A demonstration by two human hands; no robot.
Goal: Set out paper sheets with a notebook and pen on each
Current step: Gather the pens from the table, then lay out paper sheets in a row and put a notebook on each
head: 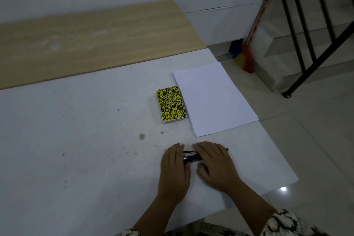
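A stack of white paper sheets (214,97) lies near the right edge of the white table (76,140). Just left of it rests a stack of yellow-and-black spiral notebooks (171,104). Nearer to me, a bundle of dark pens (191,156) lies on the table between my two hands. My left hand (175,170) lies flat against the pens' left end. My right hand (214,163) covers their right part, and one pen tip sticks out past its fingers. Whether either hand grips the pens is unclear.
A light wooden board (92,40) runs along the table's far side against the white wall. The table's right edge drops to a tiled floor (306,149). A black stair railing (310,34) and an orange broom (249,57) stand at the far right.
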